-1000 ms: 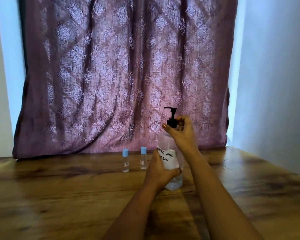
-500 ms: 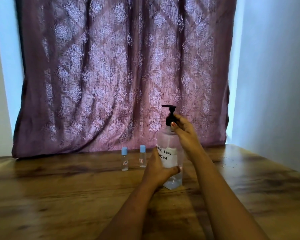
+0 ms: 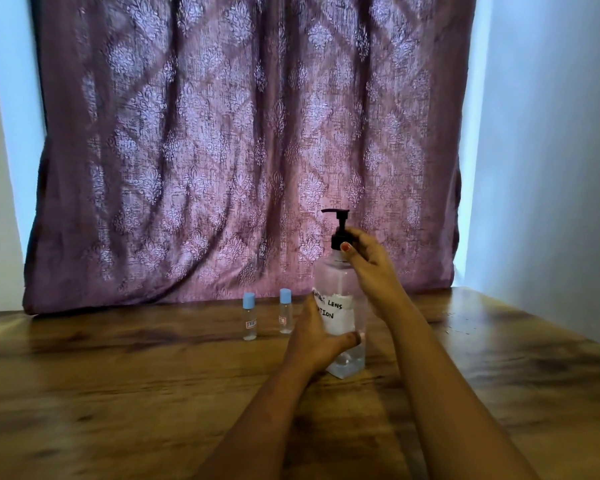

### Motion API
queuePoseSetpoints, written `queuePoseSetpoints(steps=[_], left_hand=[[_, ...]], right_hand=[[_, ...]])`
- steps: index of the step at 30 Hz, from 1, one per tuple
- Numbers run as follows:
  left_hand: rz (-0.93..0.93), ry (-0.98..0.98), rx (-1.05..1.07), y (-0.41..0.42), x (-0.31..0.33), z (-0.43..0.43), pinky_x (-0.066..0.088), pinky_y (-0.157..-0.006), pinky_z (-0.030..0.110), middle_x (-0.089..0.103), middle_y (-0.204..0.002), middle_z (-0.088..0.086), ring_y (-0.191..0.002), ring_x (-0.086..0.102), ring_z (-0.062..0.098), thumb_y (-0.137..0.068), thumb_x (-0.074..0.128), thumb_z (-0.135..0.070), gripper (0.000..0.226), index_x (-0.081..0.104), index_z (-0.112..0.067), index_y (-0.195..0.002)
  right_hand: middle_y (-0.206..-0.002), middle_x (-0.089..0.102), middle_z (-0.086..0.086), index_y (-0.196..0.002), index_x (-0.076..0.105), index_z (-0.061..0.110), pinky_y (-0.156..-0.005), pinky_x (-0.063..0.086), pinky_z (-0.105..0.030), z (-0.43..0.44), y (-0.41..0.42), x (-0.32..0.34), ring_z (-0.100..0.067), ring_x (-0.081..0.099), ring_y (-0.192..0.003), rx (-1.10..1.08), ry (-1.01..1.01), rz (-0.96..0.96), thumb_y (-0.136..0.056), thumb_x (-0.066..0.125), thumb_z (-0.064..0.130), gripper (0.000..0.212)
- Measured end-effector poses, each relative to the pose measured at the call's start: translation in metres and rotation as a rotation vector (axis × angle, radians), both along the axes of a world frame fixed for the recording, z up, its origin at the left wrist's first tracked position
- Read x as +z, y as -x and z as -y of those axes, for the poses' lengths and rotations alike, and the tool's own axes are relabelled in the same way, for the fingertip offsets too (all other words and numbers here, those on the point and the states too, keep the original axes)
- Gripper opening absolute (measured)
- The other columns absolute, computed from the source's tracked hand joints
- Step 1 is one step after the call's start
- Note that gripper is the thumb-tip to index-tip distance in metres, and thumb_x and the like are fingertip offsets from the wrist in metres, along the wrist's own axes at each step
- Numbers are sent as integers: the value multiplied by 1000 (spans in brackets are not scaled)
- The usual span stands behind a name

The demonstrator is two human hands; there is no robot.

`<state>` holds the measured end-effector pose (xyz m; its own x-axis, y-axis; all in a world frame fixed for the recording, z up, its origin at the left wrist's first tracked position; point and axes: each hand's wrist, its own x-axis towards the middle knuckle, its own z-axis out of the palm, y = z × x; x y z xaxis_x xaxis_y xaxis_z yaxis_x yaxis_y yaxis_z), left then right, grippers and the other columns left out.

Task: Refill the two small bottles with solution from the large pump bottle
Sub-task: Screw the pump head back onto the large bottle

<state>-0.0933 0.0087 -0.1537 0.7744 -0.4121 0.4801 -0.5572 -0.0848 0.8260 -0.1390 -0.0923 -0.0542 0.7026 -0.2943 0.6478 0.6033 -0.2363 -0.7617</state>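
A large clear pump bottle with a black pump head and a white handwritten label stands upright on the wooden table; a little liquid sits at its bottom. My left hand wraps the bottle's lower body. My right hand grips the black collar under the pump. Two small clear bottles with light-blue caps, one on the left and one beside it, stand capped and upright just left of the big bottle.
A purple patterned curtain hangs behind the table's far edge. A pale wall rises on the right, close to the table's right side.
My right hand's fingers have shifted around the pump collar, and the pump nozzle stays pointing left. The bottle and my left hand have barely moved; the small bottles are untouched.
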Motion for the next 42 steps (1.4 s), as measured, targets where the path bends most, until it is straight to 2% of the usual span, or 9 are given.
queuePoseSetpoints(steps=[9,14,19,23,30,34,37,40,42], left_hand=[[-91,-11,-64,-5,2,0,55,-89,48,65,-112,-4,-102,64,17,-51,85,-36,88,37,-35,-125],[-108,0,-83,-4,3,1,56,-86,47,64,-111,-3,-101,64,17,-55,84,-30,84,38,-32,-125],[-88,4,-86,2,5,-1,56,-85,41,63,-111,-4,-100,62,14,-58,85,-29,78,39,-32,-121],[-141,16,-121,2,5,-1,56,-88,47,65,-113,-3,-103,64,17,-50,85,-35,88,38,-35,-125],[-408,12,-376,0,12,-3,52,-95,50,64,-119,10,-110,63,30,-55,79,-2,82,43,-32,-122],[-457,-27,-450,2,15,-9,50,-98,51,66,-114,10,-111,62,32,-50,76,-5,76,49,-28,-118],[-457,-11,-432,4,16,-7,52,-95,47,65,-112,6,-108,63,29,-61,75,1,72,47,-27,-121],[-443,16,-383,8,14,0,54,-93,49,64,-115,8,-107,64,28,-67,75,4,77,42,-24,-130],[-430,32,-350,9,13,3,54,-93,48,64,-116,8,-107,63,26,-68,75,5,75,41,-22,-130]], right_hand=[[-109,63,4,-115,54,19,-93,47,-31,11,3,2,-13,59,-103,141,-48,-68,-92,49,7,27],[-104,63,3,-110,52,20,-79,52,-21,5,0,-1,-7,60,-91,-70,24,31,-84,63,10,30],[-101,62,4,-102,53,23,-81,50,-33,5,-2,-3,-16,59,-89,-251,23,66,-79,70,23,29],[-109,64,-2,-108,55,19,-89,51,-30,7,0,-1,-21,59,-107,-37,-22,10,-87,59,10,23],[-106,71,3,-119,55,11,-86,53,-29,25,11,-1,-12,65,-99,407,-216,-102,-83,52,12,37],[-107,69,-1,-123,54,6,-84,54,-27,23,16,-1,-14,64,-98,460,-239,-116,-81,52,15,43],[-100,69,-4,-116,58,5,-85,52,-35,17,14,1,-17,64,-90,329,-265,-65,-75,62,31,49],[-108,66,-6,-111,63,13,-90,51,-42,10,10,6,-22,63,-99,-53,-133,-13,-61,73,49,62],[-103,68,-5,-104,64,15,-84,55,-41,6,7,6,-22,65,-97,-224,-85,26,-61,77,46,55]])
